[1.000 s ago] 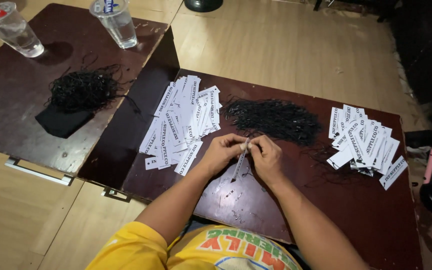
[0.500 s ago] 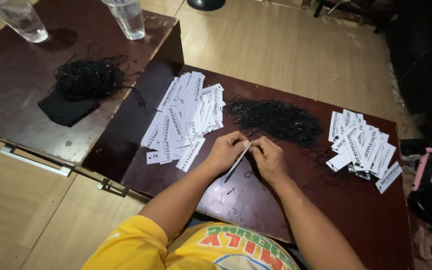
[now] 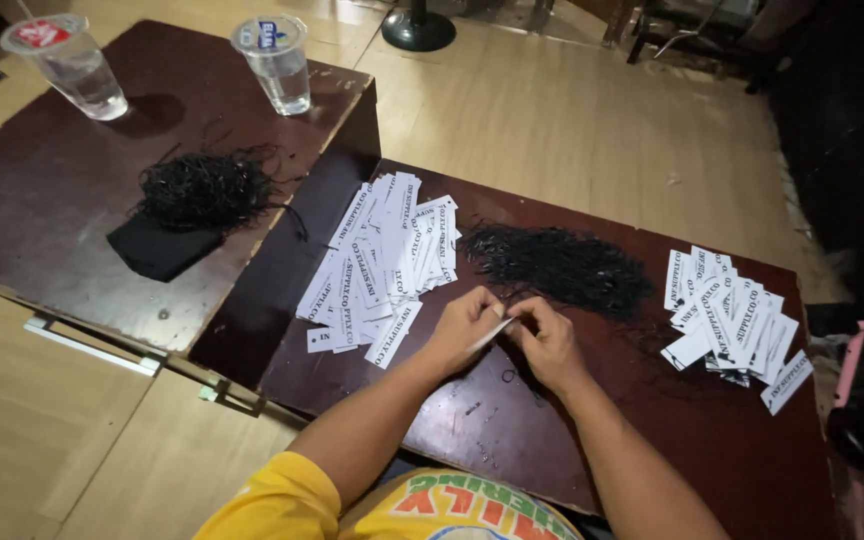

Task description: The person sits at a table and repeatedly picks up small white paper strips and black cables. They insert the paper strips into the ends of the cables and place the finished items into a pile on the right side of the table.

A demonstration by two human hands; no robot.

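Bare tabletop (image 3: 512,420) nearside (tag piles (image 3: 382,260) flanking, string heap (image 3: 562,265) beyond)

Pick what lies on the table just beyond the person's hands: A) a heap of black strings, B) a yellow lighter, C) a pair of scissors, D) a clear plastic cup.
A: the heap of black strings lies on the dark table right past the left hand and right hand, which pinch a white paper tag between them.

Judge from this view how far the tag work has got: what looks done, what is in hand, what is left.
Which pile is finished cannot be told: white tags lie in a left pile and a right pile, strings on them too small to see. In hand: the left hand and right hand pinch one tag between them. Left: a heap of black strings lies just beyond the hands.
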